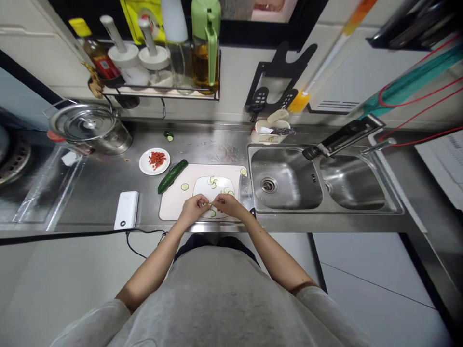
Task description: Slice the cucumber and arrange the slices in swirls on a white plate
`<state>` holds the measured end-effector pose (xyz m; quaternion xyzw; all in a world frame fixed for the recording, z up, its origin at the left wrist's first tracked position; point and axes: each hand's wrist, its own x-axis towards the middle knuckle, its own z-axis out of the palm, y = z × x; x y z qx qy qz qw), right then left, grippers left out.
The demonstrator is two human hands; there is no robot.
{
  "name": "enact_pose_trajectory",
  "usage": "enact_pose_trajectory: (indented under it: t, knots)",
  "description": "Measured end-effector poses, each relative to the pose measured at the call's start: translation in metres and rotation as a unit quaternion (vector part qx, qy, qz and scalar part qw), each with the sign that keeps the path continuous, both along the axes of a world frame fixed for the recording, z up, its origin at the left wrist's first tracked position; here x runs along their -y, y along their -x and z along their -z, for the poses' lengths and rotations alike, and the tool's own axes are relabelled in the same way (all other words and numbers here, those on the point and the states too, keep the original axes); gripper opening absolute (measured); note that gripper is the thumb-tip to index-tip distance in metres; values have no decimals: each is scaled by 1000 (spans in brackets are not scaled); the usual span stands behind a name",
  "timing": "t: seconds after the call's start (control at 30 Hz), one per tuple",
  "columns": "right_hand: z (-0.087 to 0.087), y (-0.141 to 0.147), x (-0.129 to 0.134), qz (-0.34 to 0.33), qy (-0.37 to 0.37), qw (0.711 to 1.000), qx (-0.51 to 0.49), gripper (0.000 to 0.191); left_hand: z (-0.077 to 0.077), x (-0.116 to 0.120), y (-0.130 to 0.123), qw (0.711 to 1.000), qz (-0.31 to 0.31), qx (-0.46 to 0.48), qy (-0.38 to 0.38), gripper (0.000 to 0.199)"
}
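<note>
My left hand [195, 208] and my right hand [227, 204] meet fingertip to fingertip over the near part of a white plate [198, 184]. Both are closed in a pinch on a small pale-green cucumber slice [211, 204], mostly hidden by the fingers. Curved cucumber pieces lie in fan shapes on the plate, which rests on a pale cutting board [173, 201]. A round cucumber slice [185, 186] sits on the board to the left, below a dark green cucumber [172, 177] across its corner. Along the board's right side lies a knife [246, 193].
A small plate of red bits [142, 164] and a white power bank [126, 210] stand to the left. Cucumber ends [169, 136] lie behind. On the right is a double sink [285, 179]; a steel pot [112, 140] stands far left, under a bottle rack [162, 93].
</note>
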<state>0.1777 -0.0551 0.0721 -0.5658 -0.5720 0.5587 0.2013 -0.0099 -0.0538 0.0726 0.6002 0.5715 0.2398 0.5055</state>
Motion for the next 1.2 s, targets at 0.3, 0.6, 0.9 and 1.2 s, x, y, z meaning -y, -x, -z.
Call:
enact_pose_trajectory:
  t: [0.3,0.6,0.9,1.2]
  knots:
    - [18,2,3,-24,-50,994,91,18,9,6,-4,990,39,-134,-4,12]
    - [27,10,-2,-64,-25,973,220,14,6,7,-13,967,84,-239,15,8]
    - [24,14,-6,-85,7,953,290,14,3,4,-20,947,103,-299,54,10]
    - [24,19,-10,-92,28,940,328,17,12,1,-22,935,117,-334,24,15]
